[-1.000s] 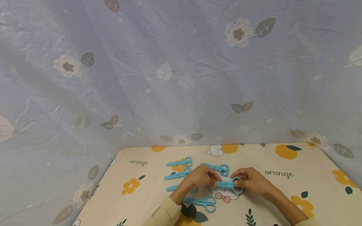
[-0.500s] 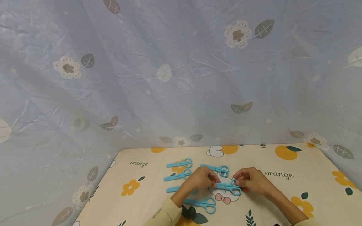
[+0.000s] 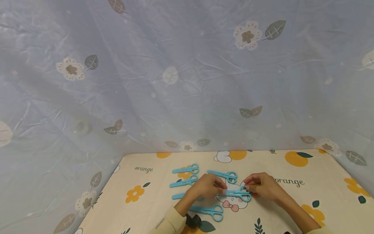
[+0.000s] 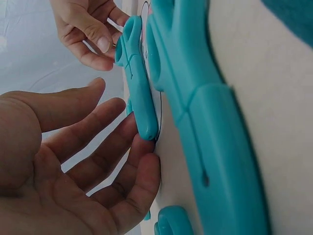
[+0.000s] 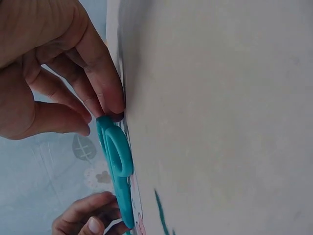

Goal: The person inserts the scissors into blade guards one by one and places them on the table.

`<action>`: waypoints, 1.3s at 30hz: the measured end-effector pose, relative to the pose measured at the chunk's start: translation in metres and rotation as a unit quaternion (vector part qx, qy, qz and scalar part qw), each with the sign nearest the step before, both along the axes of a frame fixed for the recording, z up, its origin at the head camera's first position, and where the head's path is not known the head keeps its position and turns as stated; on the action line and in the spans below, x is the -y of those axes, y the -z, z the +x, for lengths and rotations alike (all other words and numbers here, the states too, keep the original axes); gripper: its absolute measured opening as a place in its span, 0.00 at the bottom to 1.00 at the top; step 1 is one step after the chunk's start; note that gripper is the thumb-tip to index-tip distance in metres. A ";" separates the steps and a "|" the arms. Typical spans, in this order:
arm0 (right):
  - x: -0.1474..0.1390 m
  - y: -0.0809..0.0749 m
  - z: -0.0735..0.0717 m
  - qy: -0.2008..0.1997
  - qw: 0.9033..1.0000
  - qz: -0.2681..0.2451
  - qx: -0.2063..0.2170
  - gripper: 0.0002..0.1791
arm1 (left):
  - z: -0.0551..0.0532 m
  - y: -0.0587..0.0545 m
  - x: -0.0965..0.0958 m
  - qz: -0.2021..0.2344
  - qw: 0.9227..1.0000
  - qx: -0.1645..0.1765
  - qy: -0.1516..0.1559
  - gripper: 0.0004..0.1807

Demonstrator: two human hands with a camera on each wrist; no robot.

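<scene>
A pair of light-blue scissors (image 3: 232, 193), blades covered by a matching sheath, lies on the patterned cloth between both hands. My left hand (image 3: 208, 186) is at the sheath end; in the left wrist view its fingertips (image 4: 145, 145) touch the tip from below while the thumb stands apart. At the handle loops is my right hand (image 3: 263, 187). The right wrist view shows its fingers touching the scissors' handle (image 5: 120, 154), the thumb held away. Another sheathed pair (image 3: 223, 175) lies just behind, and a further pair (image 3: 208, 210) lies in front of the left forearm.
Left of the hands, more sheathed scissors (image 3: 184, 169) lie in a column, one partly hidden by the left arm. The cloth (image 3: 292, 208) bears printed oranges and flowers. A pale patterned curtain (image 3: 187, 81) rises at the table's back edge.
The scissors between the hands were tilted up a second ago and have come down flat on the cloth, then slid slightly right. Both hands have loosened around them and stay near the ends.
</scene>
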State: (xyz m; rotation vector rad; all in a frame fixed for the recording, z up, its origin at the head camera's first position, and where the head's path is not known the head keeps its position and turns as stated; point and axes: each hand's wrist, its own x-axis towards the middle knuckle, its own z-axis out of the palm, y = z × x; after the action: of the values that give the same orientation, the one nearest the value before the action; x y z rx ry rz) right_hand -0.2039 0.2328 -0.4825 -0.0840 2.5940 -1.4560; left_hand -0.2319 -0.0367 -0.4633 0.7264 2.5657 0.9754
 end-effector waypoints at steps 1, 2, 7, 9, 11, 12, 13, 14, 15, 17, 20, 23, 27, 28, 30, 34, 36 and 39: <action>0.000 0.000 0.000 0.005 1.000 0.001 0.003 0.10 | 0.000 0.000 0.001 -0.001 1.000 0.000 0.000 0.05; -0.001 0.000 0.001 0.005 1.000 0.002 0.005 0.10 | 0.000 0.000 0.001 -0.001 1.000 0.000 0.001 0.05; -0.005 -0.001 0.003 -0.006 1.000 0.005 0.013 0.12 | 0.001 0.002 0.005 0.004 1.000 0.007 0.001 0.07; -0.008 -0.002 0.003 -0.020 1.000 0.008 0.010 0.14 | 0.001 0.002 0.006 0.008 1.000 0.011 0.003 0.07; -0.012 -0.002 0.004 -0.036 0.999 0.012 0.006 0.15 | 0.001 0.001 0.007 0.010 1.000 0.014 0.006 0.07; -0.014 -0.002 0.005 -0.046 0.999 0.013 0.003 0.16 | 0.002 0.000 0.008 0.009 1.000 0.014 0.008 0.07; -0.016 -0.002 0.005 -0.055 0.998 0.012 0.000 0.17 | 0.003 0.000 0.008 0.009 1.000 0.015 0.009 0.08; -0.018 -0.002 0.006 -0.063 0.998 0.011 -0.004 0.18 | 0.004 -0.001 0.009 0.008 1.000 0.016 0.011 0.08; -0.020 -0.002 0.008 -0.070 0.997 0.010 -0.007 0.19 | 0.004 -0.002 0.010 0.006 1.000 0.017 0.012 0.08; -0.023 -0.002 0.010 -0.086 0.996 0.011 -0.014 0.19 | 0.005 -0.003 0.012 0.005 1.000 0.018 0.018 0.09; -0.026 -0.004 0.014 -0.100 0.995 0.022 -0.022 0.19 | 0.007 -0.003 0.015 0.008 0.999 0.020 0.026 0.10; -0.028 -0.007 0.016 -0.108 0.993 0.046 -0.032 0.18 | 0.009 -0.007 0.020 0.012 0.999 0.018 0.033 0.12; -0.032 -0.011 0.018 -0.112 0.989 0.083 -0.050 0.17 | 0.012 -0.013 0.028 0.010 0.999 0.005 0.034 0.13; -0.033 -0.013 0.018 -0.111 0.988 0.092 -0.054 0.17 | 0.012 -0.015 0.031 0.010 0.999 0.002 0.032 0.14; -0.035 -0.015 0.019 -0.106 0.986 0.110 -0.059 0.17 | 0.012 -0.016 0.036 0.010 1.000 -0.007 0.026 0.14; -0.040 -0.018 0.020 -0.083 0.985 0.139 -0.052 0.18 | 0.011 -0.017 0.049 0.011 0.999 -0.027 0.013 0.15; -0.043 -0.019 0.020 -0.074 0.985 0.148 -0.048 0.19 | 0.010 -0.016 0.056 0.011 0.999 -0.039 0.010 0.15; -0.049 -0.017 0.020 -0.064 0.983 0.164 -0.052 0.21 | 0.009 -0.016 0.065 0.007 0.999 -0.052 -0.001 0.16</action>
State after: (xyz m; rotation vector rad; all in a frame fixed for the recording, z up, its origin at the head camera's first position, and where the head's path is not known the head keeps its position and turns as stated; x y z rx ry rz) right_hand -0.1842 0.2817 -0.4651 -0.2859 2.8146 -0.9907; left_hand -0.2233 -0.1020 -0.4477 0.7989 2.6503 0.9815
